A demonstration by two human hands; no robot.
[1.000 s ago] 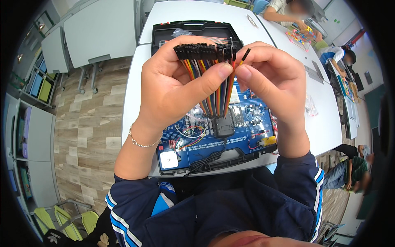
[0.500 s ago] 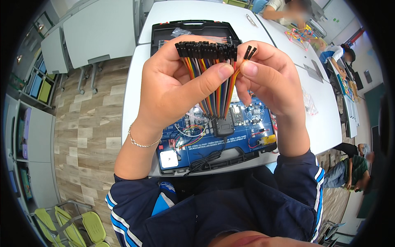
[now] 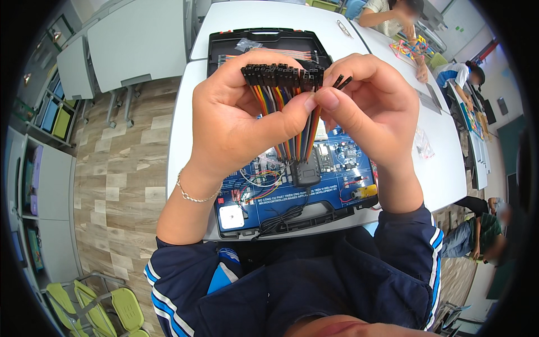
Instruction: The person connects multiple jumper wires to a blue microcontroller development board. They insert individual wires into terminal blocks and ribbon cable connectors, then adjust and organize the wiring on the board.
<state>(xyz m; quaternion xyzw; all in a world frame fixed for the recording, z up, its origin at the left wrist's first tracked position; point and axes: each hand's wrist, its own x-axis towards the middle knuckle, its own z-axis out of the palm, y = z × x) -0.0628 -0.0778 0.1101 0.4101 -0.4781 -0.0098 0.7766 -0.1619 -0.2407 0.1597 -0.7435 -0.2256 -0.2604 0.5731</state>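
Observation:
A wide ribbon of multicoloured jumper wires with black connector ends hangs above an open case. My left hand is closed on it, thumb in front and fingers behind. At the ribbon's right edge, my right hand pinches a couple of wires whose black ends stand apart from the rest. The two thumb tips nearly meet there. Below lies the blue electronics board in the case, carrying modules, loose wires and a yellow motor. My hands hide part of the board and the case's lid.
Behind my hands is the black case lid, with another ribbon of wires in it. A clear plastic bag lies on the white table to the right. Across the table, another person handles a colourful stick model.
My right thumb has shifted left toward my left thumb, and the separated wire ends tilt further right. The ribbon has tipped slightly. Across the table, the other person's arms have moved.

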